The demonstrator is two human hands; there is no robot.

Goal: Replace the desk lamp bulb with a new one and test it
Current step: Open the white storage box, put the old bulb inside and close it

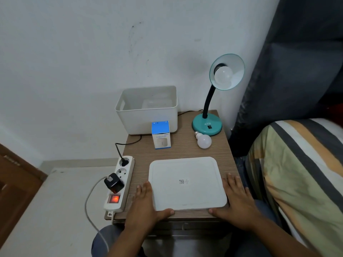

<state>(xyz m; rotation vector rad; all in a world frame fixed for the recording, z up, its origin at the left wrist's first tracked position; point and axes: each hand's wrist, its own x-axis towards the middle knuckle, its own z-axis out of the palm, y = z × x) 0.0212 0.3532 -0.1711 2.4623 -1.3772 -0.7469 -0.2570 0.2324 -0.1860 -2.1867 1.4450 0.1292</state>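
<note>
Hands: left hand (pixel 143 204) and right hand (pixel 236 199) lie flat with fingers spread, bracketing the white lid (pixel 186 183), gripping nothing.
Spare bulb (pixel 203 140): loose on the table (pixel 185 151), beside the lamp base, probably staged for swapping.
Lamp (pixel 207 125): bulb in shade (pixel 223 75) unlit.
Bin (pixel 146 115): against wall.

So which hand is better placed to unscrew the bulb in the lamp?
Probably the right hand. The lamp and its fitted bulb stand at the table's far right, on that hand's side. The left hand would have to cross over the lid.
</note>
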